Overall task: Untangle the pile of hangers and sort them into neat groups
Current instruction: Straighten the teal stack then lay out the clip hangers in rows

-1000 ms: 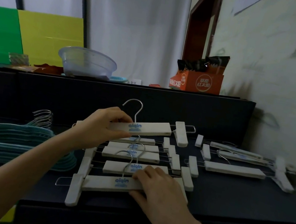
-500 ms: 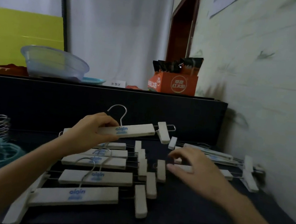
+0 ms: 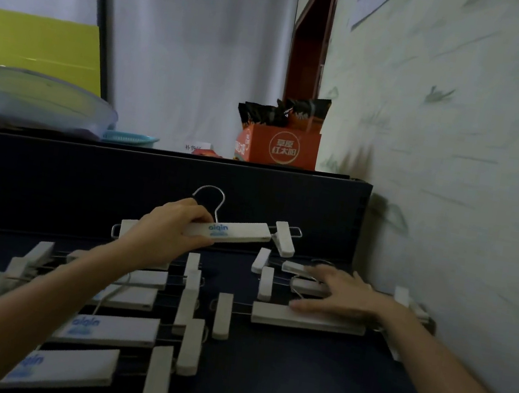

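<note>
My left hand (image 3: 168,229) grips a white wooden clip hanger (image 3: 239,232) by its bar and holds it lifted above the dark table (image 3: 308,382), its metal hook pointing up. Below it, a row of several matching white clip hangers (image 3: 117,330) lies side by side at the left and centre. My right hand (image 3: 342,296) rests with spread fingers on a second group of white clip hangers (image 3: 307,319) near the wall at the right, touching the nearest bar.
A raised dark shelf (image 3: 155,160) runs behind the table, carrying a clear plastic bowl (image 3: 46,105) and an orange box of packets (image 3: 277,147). The wall (image 3: 459,159) borders the table on the right. Yellow boards (image 3: 37,48) lean at the back left.
My right hand left the front hanger of the left row, crossed to the right and now lies on the hangers near the wall. The view turned right; the teal hangers slipped out of sight.
</note>
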Motion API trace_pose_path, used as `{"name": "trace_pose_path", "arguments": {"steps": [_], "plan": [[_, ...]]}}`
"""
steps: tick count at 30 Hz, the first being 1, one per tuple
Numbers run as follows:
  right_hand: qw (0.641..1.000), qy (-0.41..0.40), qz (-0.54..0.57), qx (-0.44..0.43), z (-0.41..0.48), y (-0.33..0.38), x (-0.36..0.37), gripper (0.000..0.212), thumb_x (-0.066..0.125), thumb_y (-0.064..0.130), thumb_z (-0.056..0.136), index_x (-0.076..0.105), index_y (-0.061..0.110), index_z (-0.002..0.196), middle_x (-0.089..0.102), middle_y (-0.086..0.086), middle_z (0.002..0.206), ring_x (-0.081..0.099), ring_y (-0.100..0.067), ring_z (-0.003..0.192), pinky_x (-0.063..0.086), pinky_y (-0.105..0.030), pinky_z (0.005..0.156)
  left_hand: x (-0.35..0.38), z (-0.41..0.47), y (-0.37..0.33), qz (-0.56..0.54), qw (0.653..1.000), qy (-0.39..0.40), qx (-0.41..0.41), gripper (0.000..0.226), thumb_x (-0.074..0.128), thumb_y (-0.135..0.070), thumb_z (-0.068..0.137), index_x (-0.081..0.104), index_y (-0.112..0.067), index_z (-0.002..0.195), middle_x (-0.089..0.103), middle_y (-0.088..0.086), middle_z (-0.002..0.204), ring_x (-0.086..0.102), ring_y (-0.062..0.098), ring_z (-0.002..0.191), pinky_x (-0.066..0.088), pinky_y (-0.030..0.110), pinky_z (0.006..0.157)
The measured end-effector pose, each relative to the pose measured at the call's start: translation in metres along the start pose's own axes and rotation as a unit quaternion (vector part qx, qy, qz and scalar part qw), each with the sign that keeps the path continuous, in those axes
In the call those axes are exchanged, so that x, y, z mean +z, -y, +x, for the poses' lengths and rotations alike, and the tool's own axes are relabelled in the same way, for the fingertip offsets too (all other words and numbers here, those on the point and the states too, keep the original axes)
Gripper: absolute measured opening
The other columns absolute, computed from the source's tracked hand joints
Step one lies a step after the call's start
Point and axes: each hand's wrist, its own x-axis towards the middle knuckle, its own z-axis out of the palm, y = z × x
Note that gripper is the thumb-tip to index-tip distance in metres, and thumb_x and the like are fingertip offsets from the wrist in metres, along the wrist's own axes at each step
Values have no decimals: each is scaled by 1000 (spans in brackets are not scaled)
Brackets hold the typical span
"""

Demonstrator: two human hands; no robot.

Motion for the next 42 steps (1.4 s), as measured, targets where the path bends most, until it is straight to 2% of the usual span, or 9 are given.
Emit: {"name": "trace_pose_path", "arguments": {"steps": [3, 6, 10, 13, 21, 26, 32, 38, 42], "plan": [[999, 14, -30, -30, -9, 1, 5, 113, 36, 90, 50, 5, 40, 146, 3, 5, 158, 4, -21, 145, -4, -48, 117, 7, 8, -4, 9, 1000, 3, 1, 28, 65, -35, 82, 61, -24, 108, 47, -16, 93, 52, 6, 86, 49, 31, 80], [999, 3, -33, -40, -23, 4, 13, 113, 34, 92, 50, 2, 41, 146, 1, 7, 158, 5, -21, 144, 2, -45, 117, 16, 18, -9, 13, 1000, 6, -1, 29, 64, -34, 82, 60, -23, 109, 46, -15, 95, 50, 5, 85, 44, 25, 78], [998, -11, -42, -41, -40, 7, 22, 109, 38, 90, 56, -2, 41, 145, -4, 10, 158, 0, -18, 144, -2, -42, 116, 28, 32, -16, 1, 999, 42, 4, 31, 63, -33, 83, 58, -21, 112, 48, -11, 99, 49, 7, 90, 41, 23, 79], [999, 9, -31, -39, -54, 6, 24, 113, 36, 93, 51, -5, 44, 144, -9, 12, 157, -5, -17, 144, -5, -41, 115, 42, 43, -23, -22, 997, 72, -1, 31, 63, -31, 84, 59, -18, 112, 54, -4, 104, 53, 12, 95, 45, 26, 84], [999, 15, -20, -42, -67, 7, 24, 112, 37, 93, 49, -5, 46, 143, -9, 16, 156, -8, -11, 143, -10, -36, 113, 91, 67, -40, -51, 991, 123, 6, 33, 64, -28, 84, 59, -14, 114, 56, 2, 110, 49, 10, 92, 40, 22, 79], [999, 5, -18, -42, -66, 4, 23, 117, 32, 95, 44, -2, 46, 144, -7, 16, 157, -6, -9, 144, -7, -37, 117, 107, 77, -38, -47, 987, 157, 3, 33, 65, -26, 83, 60, -12, 113, 58, 5, 112, 48, 8, 89, 37, 20, 76], [999, -1, -17, -31, -72, -5, 16, 115, 31, 92, 44, -1, 46, 144, -6, 17, 156, -3, -5, 143, -6, -34, 117, 120, 85, -40, -75, 977, 197, -4, 36, 67, -23, 82, 58, -12, 115, 57, 5, 119, 54, 14, 104, 42, 21, 84], [999, -4, -25, -34, -72, -4, 17, 113, 31, 92, 46, -3, 47, 144, -9, 17, 156, -7, -4, 143, -7, -34, 117, 105, 86, -43, -34, 963, 267, -2, 40, 59, -37, 87, 58, -12, 119, 58, 6, 120, 55, 16, 103, 43, 24, 85], [999, 11, -29, -25, -73, -3, 15, 110, 32, 91, 49, -6, 47, 143, -12, 16, 156, -10, -4, 142, -10, -32, 114, 53, 68, -43, 26, 972, 232, 22, 39, 50, -42, 90, 60, -12, 113, 58, 6, 112, 56, 18, 97, 47, 33, 88]]}}
